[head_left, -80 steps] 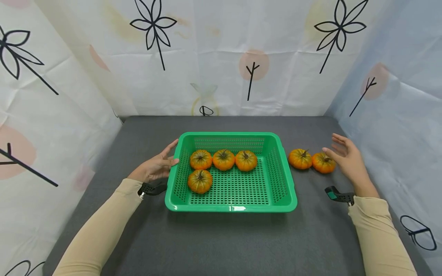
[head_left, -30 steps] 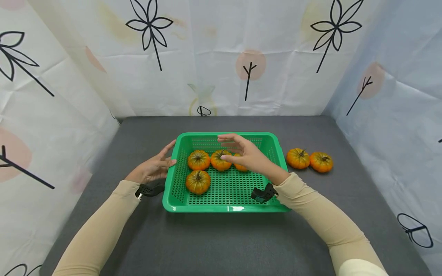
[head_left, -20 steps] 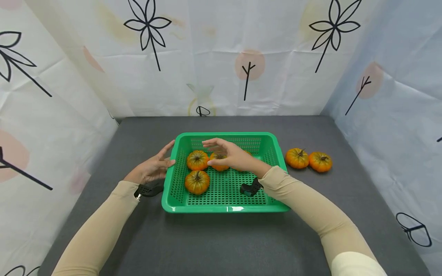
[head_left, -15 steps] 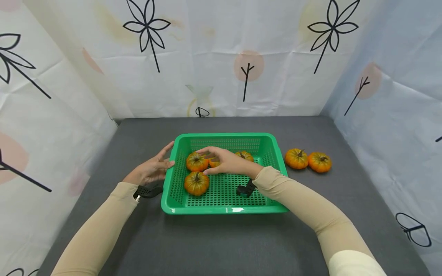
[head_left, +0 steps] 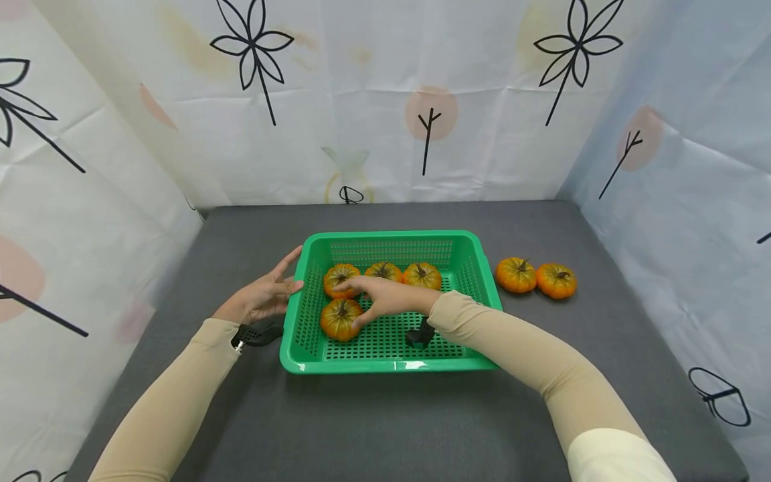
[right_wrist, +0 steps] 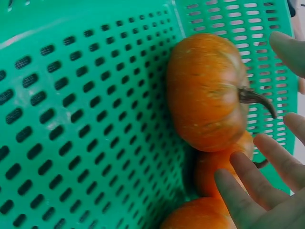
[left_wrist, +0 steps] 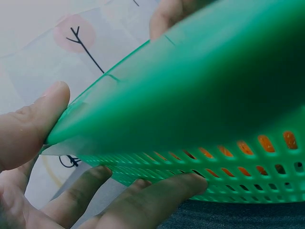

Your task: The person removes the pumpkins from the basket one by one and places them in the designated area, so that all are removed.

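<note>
A green plastic basket [head_left: 361, 367] with slotted walls holds several small orange pumpkins. Three stand in a row toward its back: a left one [head_left: 338, 274], a middle one [head_left: 383, 270] and a right one [head_left: 421, 274]. In front of the left one sits another pumpkin [head_left: 338, 321], its curved stem showing in the right wrist view. My right hand [head_left: 388, 296] is over this front pumpkin, fingers spread and thumb at its right edge. At the basket's left side, my left hand [head_left: 259, 298] holds the rim, thumb on the edge and fingers against the slotted wall [left_wrist: 248, 157].
Two more pumpkins, a nearer one [head_left: 515, 275] and a farther one [head_left: 556, 280], sit side by side on the grey table [head_left: 385, 428] right of the basket. Patterned cloth [head_left: 482, 134] encloses the table at the back and sides.
My right hand has left the two pumpkins at the right, crossed left over the basket, and come down toward the front pumpkin. My left hand stays at the rim. The pumpkins keep their places.
</note>
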The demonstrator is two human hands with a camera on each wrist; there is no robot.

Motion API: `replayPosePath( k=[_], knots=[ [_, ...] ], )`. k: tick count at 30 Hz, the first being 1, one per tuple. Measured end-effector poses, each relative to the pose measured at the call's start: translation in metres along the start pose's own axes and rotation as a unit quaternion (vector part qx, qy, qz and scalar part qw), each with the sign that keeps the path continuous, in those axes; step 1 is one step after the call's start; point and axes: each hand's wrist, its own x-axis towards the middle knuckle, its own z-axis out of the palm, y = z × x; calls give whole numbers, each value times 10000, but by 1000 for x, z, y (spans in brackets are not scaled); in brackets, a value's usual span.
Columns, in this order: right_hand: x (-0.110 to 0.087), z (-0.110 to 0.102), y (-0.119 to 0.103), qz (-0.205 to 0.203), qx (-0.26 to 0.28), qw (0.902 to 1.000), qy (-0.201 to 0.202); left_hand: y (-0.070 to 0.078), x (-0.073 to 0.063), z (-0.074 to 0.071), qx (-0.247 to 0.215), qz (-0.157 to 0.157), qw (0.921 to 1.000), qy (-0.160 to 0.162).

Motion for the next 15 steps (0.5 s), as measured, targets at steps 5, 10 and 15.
replayPosePath(
  k=[5, 10, 15],
  knots=[
    [4, 4, 2, -18, -231, 9997, -6, 0, 1, 0, 5, -11, 10000, 48],
    [6, 8, 3, 5, -496, 9987, -74, 0, 2, -1, 10, -10, 10000, 66],
    [9, 11, 5, 19, -693, 9975, -152, 0, 1, 0, -3, -10, 10000, 61]
  ],
)
